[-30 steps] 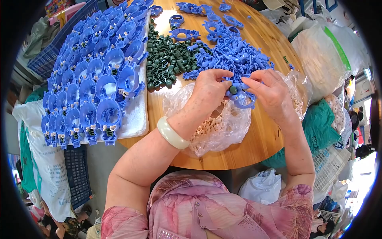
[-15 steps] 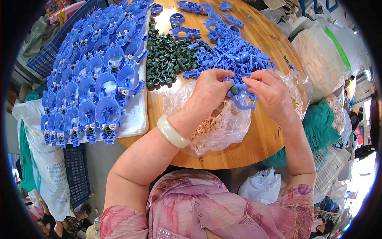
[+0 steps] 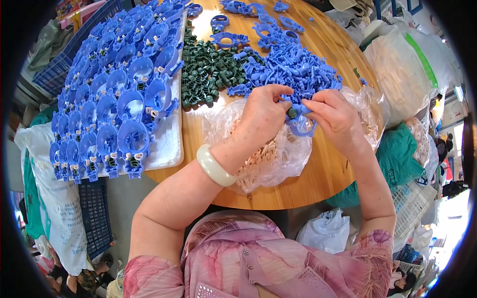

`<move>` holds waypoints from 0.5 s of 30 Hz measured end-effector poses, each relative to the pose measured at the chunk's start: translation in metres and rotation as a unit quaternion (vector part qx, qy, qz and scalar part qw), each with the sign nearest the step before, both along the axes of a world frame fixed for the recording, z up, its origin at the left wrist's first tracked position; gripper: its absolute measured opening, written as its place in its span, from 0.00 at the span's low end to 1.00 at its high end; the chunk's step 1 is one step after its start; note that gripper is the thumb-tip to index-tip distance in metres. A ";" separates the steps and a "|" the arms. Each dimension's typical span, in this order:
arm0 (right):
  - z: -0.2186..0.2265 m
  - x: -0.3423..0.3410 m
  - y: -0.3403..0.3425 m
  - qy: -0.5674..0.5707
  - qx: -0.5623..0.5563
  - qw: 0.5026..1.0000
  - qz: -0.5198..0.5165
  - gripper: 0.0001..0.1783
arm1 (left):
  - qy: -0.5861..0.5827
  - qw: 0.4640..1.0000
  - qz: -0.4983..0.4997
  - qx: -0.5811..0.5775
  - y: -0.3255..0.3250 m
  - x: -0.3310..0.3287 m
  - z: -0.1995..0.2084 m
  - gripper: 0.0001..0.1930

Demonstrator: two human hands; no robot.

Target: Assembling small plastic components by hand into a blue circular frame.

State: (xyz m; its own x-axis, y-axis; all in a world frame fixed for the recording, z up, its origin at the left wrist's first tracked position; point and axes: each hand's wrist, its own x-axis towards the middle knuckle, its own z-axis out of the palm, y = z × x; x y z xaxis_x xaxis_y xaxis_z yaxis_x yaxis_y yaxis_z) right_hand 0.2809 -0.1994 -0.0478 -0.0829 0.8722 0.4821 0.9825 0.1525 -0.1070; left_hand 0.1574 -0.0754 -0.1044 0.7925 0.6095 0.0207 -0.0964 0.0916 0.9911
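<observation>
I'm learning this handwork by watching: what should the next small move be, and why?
Probably a gentle press by the right hand, with the left hand as support: both have their fingers at the blue ringed piece, which bears a dark green part.

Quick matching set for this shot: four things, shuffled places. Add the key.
Things
1. Held blue part
2. Pale bangle
3. Dark green pieces
4. White tray

Places
A. Under rows of blue ring-shaped parts
B. At the fingertips of the left hand and the right hand
C. Heaped on the wooden table, left of the loose blue pieces
D. Around the left forearm, near the wrist

Pairs: 1-B, 2-D, 3-C, 4-A
</observation>
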 end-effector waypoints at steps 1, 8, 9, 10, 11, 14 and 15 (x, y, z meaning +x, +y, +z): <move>0.000 0.000 0.000 0.001 0.001 1.000 -0.001 0.12 | 0.002 1.000 0.009 0.017 0.000 0.000 0.000 0.13; -0.006 -0.004 0.001 0.056 0.010 0.998 -0.019 0.11 | -0.006 1.000 0.008 0.016 0.001 -0.002 0.000 0.13; -0.007 -0.004 0.001 0.048 0.017 0.998 -0.026 0.11 | 0.000 1.000 0.012 0.028 0.001 -0.001 0.000 0.13; -0.006 -0.005 0.000 0.048 0.018 0.998 -0.027 0.11 | 0.005 0.999 0.015 0.040 0.000 -0.001 0.000 0.13; -0.006 -0.005 0.000 0.039 0.023 0.999 -0.023 0.11 | 0.005 0.999 0.013 0.041 -0.001 -0.001 0.000 0.13; -0.006 0.001 0.001 0.049 0.023 0.998 -0.015 0.13 | -0.026 0.999 0.017 -0.015 0.000 0.002 -0.001 0.13; -0.006 0.003 0.001 0.066 0.016 0.998 -0.006 0.15 | -0.029 0.999 0.012 -0.031 0.001 0.002 -0.002 0.13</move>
State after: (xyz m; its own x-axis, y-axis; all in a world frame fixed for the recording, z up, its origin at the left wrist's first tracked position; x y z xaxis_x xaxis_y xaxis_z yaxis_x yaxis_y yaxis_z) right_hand 0.2840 -0.1982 -0.0539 -0.0071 0.8565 0.5161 0.9618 0.1470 -0.2308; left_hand 0.1595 -0.0740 -0.1061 0.7756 0.6305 0.0284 -0.1568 0.1489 0.9763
